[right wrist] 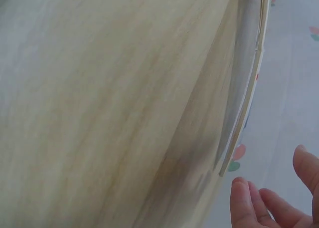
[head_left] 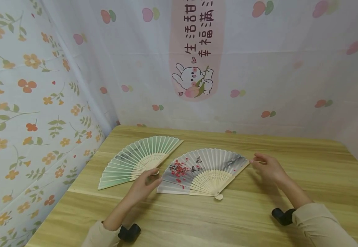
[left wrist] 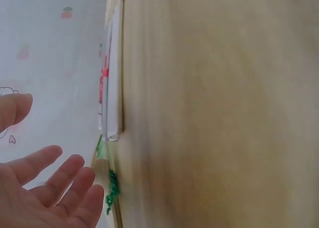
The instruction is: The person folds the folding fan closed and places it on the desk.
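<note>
At centre frame, the grey fan (head_left: 209,164) lies spread on the tabletop (head_left: 212,223), its span slanting up rightward between left hand (head_left: 142,187) and right hand (head_left: 269,167), neither clearly nearer; their fingers (left wrist: 62,178) are loosely parted, holding nothing.

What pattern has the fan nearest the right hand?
Red blossoms, dark brushwork; head view shows the fan best.

Grey-white fan (head_left: 209,171), red blossoms (head_left: 179,168), green fan (head_left: 143,158), possibly leafy dark motif (head_left: 129,153)
</note>
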`<state>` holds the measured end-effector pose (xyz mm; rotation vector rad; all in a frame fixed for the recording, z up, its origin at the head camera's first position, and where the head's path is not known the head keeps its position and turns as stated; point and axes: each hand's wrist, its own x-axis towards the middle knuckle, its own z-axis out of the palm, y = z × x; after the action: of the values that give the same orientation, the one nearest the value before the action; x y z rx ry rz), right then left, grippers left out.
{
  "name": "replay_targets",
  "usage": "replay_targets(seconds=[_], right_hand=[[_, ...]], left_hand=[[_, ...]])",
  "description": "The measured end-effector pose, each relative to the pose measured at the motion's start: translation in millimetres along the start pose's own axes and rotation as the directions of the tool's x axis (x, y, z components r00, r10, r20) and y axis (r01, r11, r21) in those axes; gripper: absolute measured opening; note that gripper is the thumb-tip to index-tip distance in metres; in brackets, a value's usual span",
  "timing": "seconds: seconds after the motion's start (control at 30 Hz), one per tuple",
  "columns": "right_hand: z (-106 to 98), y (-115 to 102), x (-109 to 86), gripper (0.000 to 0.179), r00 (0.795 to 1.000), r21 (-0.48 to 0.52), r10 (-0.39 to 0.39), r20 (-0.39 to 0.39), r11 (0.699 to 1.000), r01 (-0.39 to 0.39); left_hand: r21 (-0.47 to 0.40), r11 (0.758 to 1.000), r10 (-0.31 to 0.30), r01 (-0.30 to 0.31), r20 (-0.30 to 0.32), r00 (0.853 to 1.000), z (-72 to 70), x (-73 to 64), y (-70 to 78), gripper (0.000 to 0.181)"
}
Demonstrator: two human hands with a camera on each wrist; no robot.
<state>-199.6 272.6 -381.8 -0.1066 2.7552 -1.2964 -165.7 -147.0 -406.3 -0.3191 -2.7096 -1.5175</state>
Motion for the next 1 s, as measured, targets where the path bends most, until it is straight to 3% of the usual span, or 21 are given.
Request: replay_targets(seconds=[0.5, 0.73, 1.0], right_hand=[[6.4, 8.9, 10.9, 0.058, 1.0, 0.024, 0.021, 0.002, 1.0, -0.021], [8.1, 11.8, 14.5, 0.06, 0.998, 0.103, 0.058, 0.037, 0.993, -0.061], [7.6, 17.5, 17.6, 0.058, 0.997, 0.105, 0.073, 0.037, 0.991, -0.077]], left_hand=[[-0.066, 0.997, -0.031, 0.037, 0.082, 0.996, -0.9, -4.1, -5.1, 0.044], [-0.023, 0.999, -0.046, 0.049, 0.106, 0.993, -1.5, -2.2, -10.3, 0.046], [0.036, 0.998, -0.048, 0.044, 0.107, 0.993, -0.3, 0.0, -10.7, 0.045]])
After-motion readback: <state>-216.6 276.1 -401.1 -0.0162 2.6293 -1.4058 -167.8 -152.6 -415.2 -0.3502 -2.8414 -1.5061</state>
